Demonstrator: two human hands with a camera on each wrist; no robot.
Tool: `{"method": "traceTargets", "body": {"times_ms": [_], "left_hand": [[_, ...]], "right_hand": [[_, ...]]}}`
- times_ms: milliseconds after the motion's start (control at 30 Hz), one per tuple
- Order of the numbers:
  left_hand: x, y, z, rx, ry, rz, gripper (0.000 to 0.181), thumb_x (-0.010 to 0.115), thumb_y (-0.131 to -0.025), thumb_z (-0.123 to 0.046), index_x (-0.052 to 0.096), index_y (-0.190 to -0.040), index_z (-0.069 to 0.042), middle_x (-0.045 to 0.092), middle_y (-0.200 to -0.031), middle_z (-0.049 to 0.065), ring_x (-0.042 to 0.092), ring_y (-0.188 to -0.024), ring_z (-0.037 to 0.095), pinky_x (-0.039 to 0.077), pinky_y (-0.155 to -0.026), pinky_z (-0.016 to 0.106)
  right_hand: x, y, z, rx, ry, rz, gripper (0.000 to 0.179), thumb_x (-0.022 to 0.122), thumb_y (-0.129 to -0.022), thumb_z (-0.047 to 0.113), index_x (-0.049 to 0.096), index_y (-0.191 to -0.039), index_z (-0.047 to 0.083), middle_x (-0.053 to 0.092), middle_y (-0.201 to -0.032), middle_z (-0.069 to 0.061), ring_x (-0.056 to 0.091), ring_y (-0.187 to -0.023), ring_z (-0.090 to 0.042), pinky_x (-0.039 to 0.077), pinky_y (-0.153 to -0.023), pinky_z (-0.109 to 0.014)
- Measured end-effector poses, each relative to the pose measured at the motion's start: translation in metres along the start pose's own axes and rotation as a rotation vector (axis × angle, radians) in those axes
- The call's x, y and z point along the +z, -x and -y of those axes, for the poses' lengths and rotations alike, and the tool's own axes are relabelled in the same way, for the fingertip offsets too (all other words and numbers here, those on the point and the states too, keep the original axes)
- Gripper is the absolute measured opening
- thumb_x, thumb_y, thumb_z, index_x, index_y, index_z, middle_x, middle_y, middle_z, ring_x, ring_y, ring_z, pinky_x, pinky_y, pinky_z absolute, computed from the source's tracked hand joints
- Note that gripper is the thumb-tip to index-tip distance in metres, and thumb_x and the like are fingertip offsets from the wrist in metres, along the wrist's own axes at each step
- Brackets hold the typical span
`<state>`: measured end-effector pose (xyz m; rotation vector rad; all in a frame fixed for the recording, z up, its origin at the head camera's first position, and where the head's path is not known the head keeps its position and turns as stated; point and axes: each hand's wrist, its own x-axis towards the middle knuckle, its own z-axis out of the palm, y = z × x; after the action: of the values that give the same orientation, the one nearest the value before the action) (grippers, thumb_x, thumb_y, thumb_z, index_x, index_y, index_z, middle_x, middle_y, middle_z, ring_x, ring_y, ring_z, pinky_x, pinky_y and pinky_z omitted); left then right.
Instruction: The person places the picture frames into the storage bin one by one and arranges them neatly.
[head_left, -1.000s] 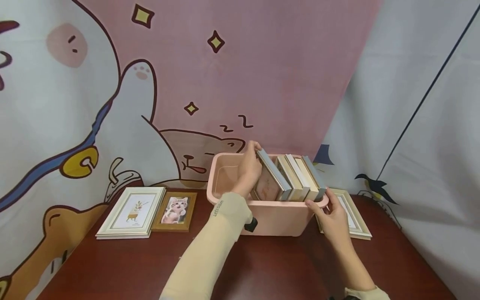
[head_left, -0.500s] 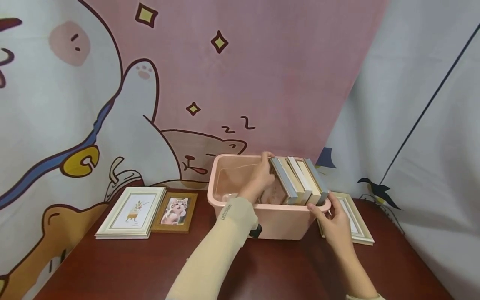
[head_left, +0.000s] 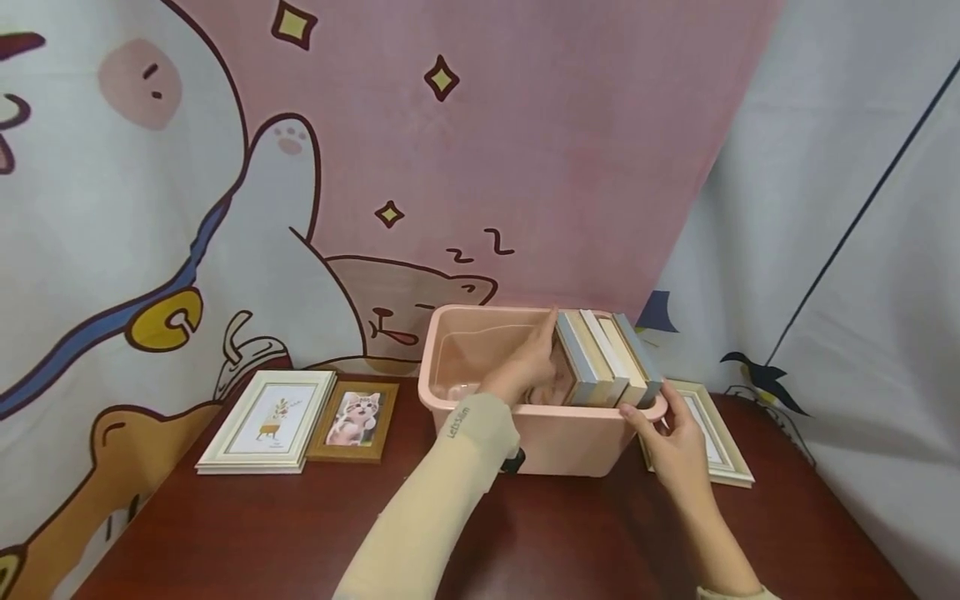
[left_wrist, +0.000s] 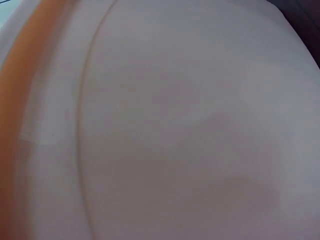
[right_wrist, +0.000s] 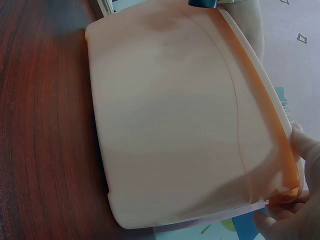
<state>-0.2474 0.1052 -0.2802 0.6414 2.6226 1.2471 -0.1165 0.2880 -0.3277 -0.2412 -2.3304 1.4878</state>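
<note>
A pink plastic storage bin (head_left: 558,443) stands on the dark wooden table. Several small books (head_left: 600,354) with grey and cream spines lean in a row at its right end. My left hand (head_left: 531,362) reaches into the bin, its fingers extended against the cover of the leftmost book (head_left: 572,342). At the front right corner my right hand (head_left: 678,437) grips the bin's rim, thumb on the near side. The right wrist view shows that hand (right_wrist: 295,195) pinching the same corner. Only the bin's outer wall (left_wrist: 175,120) fills the left wrist view; the left hand is hidden there.
Left of the bin lie a white picture frame (head_left: 266,423) and a brown frame (head_left: 352,422) with a kitten picture. Another cream frame (head_left: 731,462) lies behind the right hand. A printed cloth (head_left: 585,150) hangs behind the table.
My left hand has moved right, and the leftmost book has gone from leaning apart to resting against the row. My right hand has kept its grip on the rim.
</note>
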Motion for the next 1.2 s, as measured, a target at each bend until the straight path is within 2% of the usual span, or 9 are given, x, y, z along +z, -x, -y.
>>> {"method": "traceTargets", "body": {"times_ms": [100,233,300,400,467,567,733,867,1200], "left_hand": [[0.001,0.003,0.0,-0.044,-0.034,0.044,0.102,0.053,-0.087,0.016,-0.006,-0.161,-0.021,0.01,-0.169,0.013,0.026,-0.152,0.028,0.025,-0.124,0.037],[-0.002,0.005,-0.003,-0.065,-0.114,0.033,0.098,0.06,-0.091,0.005,-0.003,-0.162,-0.019,0.021,-0.166,0.013,0.034,-0.149,0.026,0.031,-0.122,0.036],[-0.007,0.006,-0.006,-0.041,-0.172,0.029,0.095,0.064,-0.091,0.0,0.004,-0.162,-0.017,0.029,-0.164,0.013,0.039,-0.146,0.026,0.034,-0.12,0.036],[-0.017,0.007,-0.01,0.039,-0.204,0.04,0.083,0.066,-0.091,-0.003,0.021,-0.159,-0.013,0.04,-0.158,0.011,0.044,-0.143,0.025,0.036,-0.119,0.036],[-0.027,0.01,-0.014,0.072,-0.172,0.059,0.073,0.064,-0.093,-0.003,0.03,-0.156,-0.01,0.045,-0.155,0.013,0.044,-0.143,0.027,0.035,-0.12,0.038],[-0.044,0.013,-0.018,0.073,-0.123,0.067,0.058,0.061,-0.097,-0.006,0.039,-0.151,-0.007,0.05,-0.151,0.013,0.048,-0.14,0.027,0.038,-0.118,0.039],[-0.076,0.016,-0.016,0.038,-0.198,-0.035,0.045,0.06,-0.1,-0.018,0.051,-0.143,-0.01,0.062,-0.139,0.007,0.06,-0.127,0.024,0.048,-0.108,0.037],[-0.102,0.02,-0.005,0.031,-0.223,-0.128,0.039,0.06,-0.099,-0.021,0.059,-0.137,-0.013,0.067,-0.13,0.004,0.063,-0.121,0.021,0.049,-0.104,0.038],[-0.16,0.051,0.043,-0.031,-0.162,-0.35,0.03,0.059,-0.1,-0.021,0.065,-0.126,-0.009,0.07,-0.123,0.011,0.065,-0.115,0.027,0.052,-0.099,0.045]], "right_hand": [[0.0,0.001,0.0,0.001,-0.002,0.001,0.081,0.069,-0.094,0.022,0.022,-0.159,0.006,0.034,-0.16,-0.018,0.035,-0.148,-0.027,0.033,-0.101,-0.001],[0.0,0.002,0.0,0.003,-0.002,-0.003,0.08,0.069,-0.094,0.022,0.024,-0.158,0.006,0.037,-0.159,-0.018,0.037,-0.146,-0.027,0.034,-0.097,0.002],[0.0,0.002,-0.001,0.002,-0.002,-0.008,0.079,0.069,-0.095,0.023,0.025,-0.158,0.006,0.038,-0.158,-0.018,0.037,-0.146,-0.027,0.034,-0.096,0.002],[-0.001,0.003,-0.002,0.004,0.001,-0.02,0.078,0.069,-0.095,0.023,0.026,-0.158,0.006,0.039,-0.158,-0.018,0.038,-0.145,-0.026,0.035,-0.098,0.001],[-0.002,0.003,-0.001,0.003,-0.005,-0.022,0.078,0.069,-0.095,0.023,0.026,-0.157,0.005,0.039,-0.158,-0.018,0.039,-0.145,-0.025,0.036,-0.101,-0.002],[-0.003,0.002,0.0,-0.004,-0.015,-0.017,0.078,0.068,-0.095,0.023,0.026,-0.158,0.005,0.039,-0.157,-0.019,0.038,-0.145,-0.025,0.037,-0.103,-0.005],[-0.002,0.001,0.001,-0.003,-0.011,-0.012,0.079,0.068,-0.095,0.024,0.025,-0.158,0.006,0.038,-0.158,-0.017,0.037,-0.146,-0.025,0.036,-0.103,-0.004],[-0.002,0.0,0.0,0.004,-0.007,-0.02,0.078,0.069,-0.095,0.024,0.026,-0.158,0.006,0.039,-0.158,-0.015,0.038,-0.145,-0.022,0.036,-0.103,-0.004],[-0.001,-0.001,0.001,-0.005,-0.005,-0.009,0.079,0.069,-0.094,0.025,0.025,-0.158,0.006,0.038,-0.158,-0.016,0.037,-0.146,-0.026,0.035,-0.103,-0.003]]}}
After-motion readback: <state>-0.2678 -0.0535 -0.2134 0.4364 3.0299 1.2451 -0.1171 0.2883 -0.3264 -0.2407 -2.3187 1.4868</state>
